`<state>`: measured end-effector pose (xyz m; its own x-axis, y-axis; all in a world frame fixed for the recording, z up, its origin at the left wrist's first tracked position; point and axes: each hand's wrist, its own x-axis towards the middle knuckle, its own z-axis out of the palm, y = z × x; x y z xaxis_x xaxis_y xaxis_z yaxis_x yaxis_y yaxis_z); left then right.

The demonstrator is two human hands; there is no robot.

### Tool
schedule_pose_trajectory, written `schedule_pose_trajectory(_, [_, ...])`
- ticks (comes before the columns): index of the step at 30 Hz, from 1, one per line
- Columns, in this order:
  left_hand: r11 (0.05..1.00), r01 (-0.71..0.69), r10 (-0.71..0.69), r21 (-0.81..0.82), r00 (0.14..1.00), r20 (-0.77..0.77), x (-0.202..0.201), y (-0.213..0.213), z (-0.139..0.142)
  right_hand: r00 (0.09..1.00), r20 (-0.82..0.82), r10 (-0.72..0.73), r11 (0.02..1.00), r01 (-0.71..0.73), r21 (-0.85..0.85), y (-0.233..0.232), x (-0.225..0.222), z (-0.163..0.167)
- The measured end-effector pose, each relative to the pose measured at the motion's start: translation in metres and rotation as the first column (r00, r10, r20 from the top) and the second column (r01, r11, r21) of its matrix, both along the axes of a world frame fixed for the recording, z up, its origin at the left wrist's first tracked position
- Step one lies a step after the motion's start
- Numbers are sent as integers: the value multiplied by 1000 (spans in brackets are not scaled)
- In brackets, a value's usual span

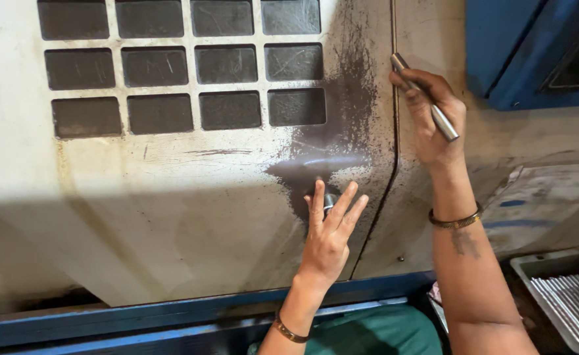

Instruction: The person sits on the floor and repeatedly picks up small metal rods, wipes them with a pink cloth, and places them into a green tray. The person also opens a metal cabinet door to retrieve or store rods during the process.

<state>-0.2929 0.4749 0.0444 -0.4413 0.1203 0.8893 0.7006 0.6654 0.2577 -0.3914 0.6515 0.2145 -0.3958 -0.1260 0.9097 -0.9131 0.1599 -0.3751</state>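
- left hand (pixel 329 233) rests on a small knob (pixel 329 200) on the grimy machine door (pixel 171 197), fingers spread open
- right hand (pixel 431 121) has its fingers closed around a metal rod (pixel 427 98)

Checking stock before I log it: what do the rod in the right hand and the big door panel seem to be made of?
The rod in the right hand looks like bare polished metal, probably steel: silvery, with a bright glint along it. The door panel looks like cream-painted sheet metal, its finish scratched and smeared dark around the handle.
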Motion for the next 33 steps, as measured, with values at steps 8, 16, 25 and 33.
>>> schedule_pose_trajectory(8, [1000,-11,11,12,1000,-22,-7,6,-6,999,37,-19,1000,18,23,12,-2,-1])
schedule_pose_trajectory(16, [990,-142,143,23,989,-45,-23,28,-22,997,67,37,999,-39,27,60,-14,-7])
schedule_pose_trajectory(25, [980,-192,196,50,978,-71,-21,44,-27,987,-8,164,986,-164,-25,103,-23,-14])
schedule_pose_trajectory(33, [970,-230,235,77,970,-61,-16,47,-30,992,38,119,993,-118,-12,102,-15,-12])
